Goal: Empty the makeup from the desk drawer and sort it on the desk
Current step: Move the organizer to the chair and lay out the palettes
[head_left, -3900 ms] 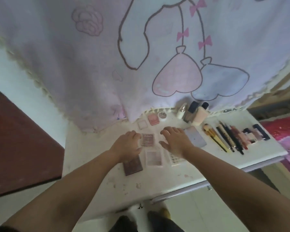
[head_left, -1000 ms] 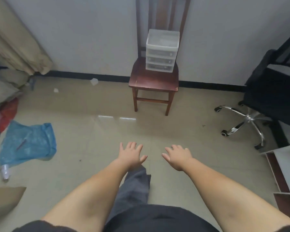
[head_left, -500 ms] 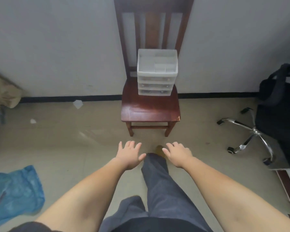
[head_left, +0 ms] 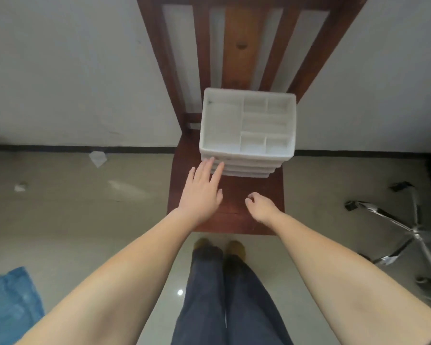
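Nearest the camera are the person's legs in dark trousers (head_left: pixel 224 295), feet together on the tiled floor (head_left: pixel 72 207) right at the front edge of a wooden chair (head_left: pixel 249 192), a stance that suggests they have squared up to it so both arms can reach the seat. Past the knees, the two hands are held apart over the red-brown seat. The right hand (head_left: pixel 260 206) hangs low above the seat with its fingers loosely curled under, and it grips nothing; it looks idle, probably waiting to steady or take the other side. The left hand (head_left: pixel 200 192) is further forward, flat with fingers straight and spread, the fingertips (head_left: pixel 210 161) at the near left corner of a white drawer organizer (head_left: pixel 246 125); whether they touch the plastic or stop just short I cannot tell. That reach to a corner reads as the start of taking hold of the unit or one of its drawers. The organizer sits at the back of the seat against the slatted backrest, its stacked drawer fronts facing the person and its open top tray split into compartments in which no makeup shows. No makeup or counter is in view here, so what the drawers contain cannot be judged. To the sides lie a blue cloth (head_left: pixel 10 302) near left, scraps of paper (head_left: pixel 98 158) by the wall, and a chrome chair base (head_left: pixel 406 230) on the right.
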Demonstrator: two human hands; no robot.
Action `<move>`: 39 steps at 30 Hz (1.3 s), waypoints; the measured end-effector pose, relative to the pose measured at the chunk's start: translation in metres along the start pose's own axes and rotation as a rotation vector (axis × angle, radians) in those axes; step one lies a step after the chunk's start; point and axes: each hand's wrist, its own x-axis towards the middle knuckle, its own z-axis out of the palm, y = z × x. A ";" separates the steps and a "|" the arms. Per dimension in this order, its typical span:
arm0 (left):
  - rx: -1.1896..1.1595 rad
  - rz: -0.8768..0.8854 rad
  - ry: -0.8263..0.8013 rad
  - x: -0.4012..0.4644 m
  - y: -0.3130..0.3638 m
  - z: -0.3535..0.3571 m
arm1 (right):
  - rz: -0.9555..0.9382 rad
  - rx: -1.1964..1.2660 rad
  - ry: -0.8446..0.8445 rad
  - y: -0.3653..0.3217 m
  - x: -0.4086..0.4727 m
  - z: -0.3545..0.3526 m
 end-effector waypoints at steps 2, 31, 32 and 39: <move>0.056 0.057 0.076 0.030 -0.010 0.011 | 0.097 0.291 0.012 -0.009 0.037 0.007; 0.097 0.158 0.275 0.061 -0.021 0.051 | 0.548 1.683 -0.092 0.012 0.042 0.086; 0.093 0.169 0.284 0.058 -0.023 0.051 | 0.521 1.532 -0.156 0.009 0.039 0.080; -0.134 0.410 -0.231 0.029 -0.031 0.095 | -0.015 0.155 0.144 0.011 0.055 0.009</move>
